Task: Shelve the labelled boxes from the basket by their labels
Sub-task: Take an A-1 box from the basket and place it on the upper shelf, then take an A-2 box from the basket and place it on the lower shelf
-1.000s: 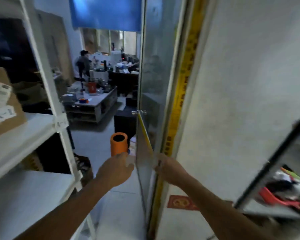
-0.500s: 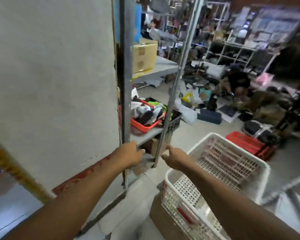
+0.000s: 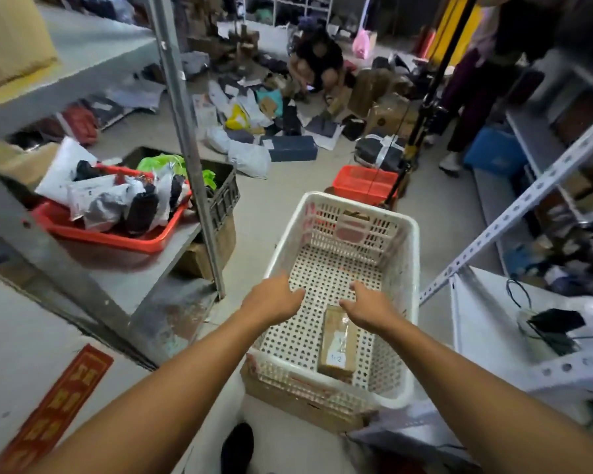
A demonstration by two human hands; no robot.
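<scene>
Head view: box [image 3: 337, 340] lies lengthwise in the basket [image 3: 412, 295], just under the nearer, open right hand [image 3: 368, 306]; left hand [image 3: 271, 299] open too.

One white basket [image 3: 410, 268], one labelled box [image 3: 336, 343] inside it, two red baskets [image 3: 110, 239] [image 3: 365, 183], two hands [image 3: 271, 299] [image 3: 368, 307].

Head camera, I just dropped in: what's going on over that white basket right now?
A person reaches both bare hands down over the white basket. One small cardboard box lies inside, near the close end, with a white label that seems to read 1-2. The left hand and the right hand are open above it, and neither grips it yet. Metal shelving stands on either side.
</scene>
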